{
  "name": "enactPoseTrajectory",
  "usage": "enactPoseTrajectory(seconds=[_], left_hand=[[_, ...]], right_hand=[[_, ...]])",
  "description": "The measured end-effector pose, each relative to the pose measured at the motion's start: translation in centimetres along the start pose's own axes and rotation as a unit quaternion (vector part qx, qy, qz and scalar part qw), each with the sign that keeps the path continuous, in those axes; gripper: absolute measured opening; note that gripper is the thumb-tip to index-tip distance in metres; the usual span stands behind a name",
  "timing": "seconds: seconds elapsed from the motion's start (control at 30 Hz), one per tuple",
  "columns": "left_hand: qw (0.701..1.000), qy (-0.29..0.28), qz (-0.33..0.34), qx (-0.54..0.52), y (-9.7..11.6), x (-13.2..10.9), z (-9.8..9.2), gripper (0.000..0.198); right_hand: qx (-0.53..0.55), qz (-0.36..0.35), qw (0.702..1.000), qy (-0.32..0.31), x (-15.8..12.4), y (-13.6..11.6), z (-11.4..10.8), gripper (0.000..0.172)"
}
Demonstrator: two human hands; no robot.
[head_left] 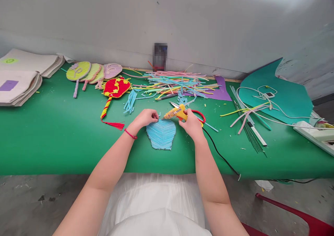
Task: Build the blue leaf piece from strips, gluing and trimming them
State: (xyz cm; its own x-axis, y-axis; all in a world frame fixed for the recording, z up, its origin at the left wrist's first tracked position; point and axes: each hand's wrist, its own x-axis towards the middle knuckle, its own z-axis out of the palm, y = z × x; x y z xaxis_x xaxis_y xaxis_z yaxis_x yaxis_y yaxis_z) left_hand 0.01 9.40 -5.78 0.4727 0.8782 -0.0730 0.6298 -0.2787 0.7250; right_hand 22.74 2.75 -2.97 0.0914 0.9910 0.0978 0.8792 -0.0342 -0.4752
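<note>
In front of me lies a flat blue panel (161,135) made of pipe cleaners in slanted rows. My left hand (150,118) is closed at its upper left edge, fingertips pinched; what they hold, if anything, is too small to make out. My right hand (191,124) grips a yellow hot glue gun (180,111), its nozzle pointing left at the panel's top edge, near my left fingertips. Behind the glue gun lies a pair of scissors (200,115) with red handles, partly hidden. The gun's black cord (221,156) runs down to the right.
A pile of coloured pipe cleaners (177,83) spreads along the back. Cut blue pieces (130,101) lie nearer. Left are a red fan (117,87), several pastel fans (78,71) and paper stacks (18,86). Right are thin wires (247,131), a teal sheet (276,93) and a power strip (313,133).
</note>
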Motion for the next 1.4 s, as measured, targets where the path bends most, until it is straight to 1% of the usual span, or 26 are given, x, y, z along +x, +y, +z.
enactPoseTrajectory(seconds=[0.27,0.53,0.87,1.4], left_hand=[[1.000,-0.001,-0.008,0.000,0.0,0.0,0.1,0.015],[1.000,-0.001,-0.006,-0.013,0.0,-0.1,0.1,0.014],[1.000,0.000,-0.006,-0.003,0.0,-0.1,0.1,0.014],[1.000,0.001,-0.005,-0.009,0.0,-0.1,0.1,0.012]], right_hand=[[-0.010,-0.010,1.000,0.013,-0.2,0.7,-0.1,0.034],[-0.019,-0.010,1.000,0.005,-0.2,0.7,-0.5,0.033],[-0.008,-0.015,1.000,0.006,-0.2,1.1,-0.6,0.032],[-0.011,0.004,1.000,0.009,-0.1,1.5,-0.7,0.032]])
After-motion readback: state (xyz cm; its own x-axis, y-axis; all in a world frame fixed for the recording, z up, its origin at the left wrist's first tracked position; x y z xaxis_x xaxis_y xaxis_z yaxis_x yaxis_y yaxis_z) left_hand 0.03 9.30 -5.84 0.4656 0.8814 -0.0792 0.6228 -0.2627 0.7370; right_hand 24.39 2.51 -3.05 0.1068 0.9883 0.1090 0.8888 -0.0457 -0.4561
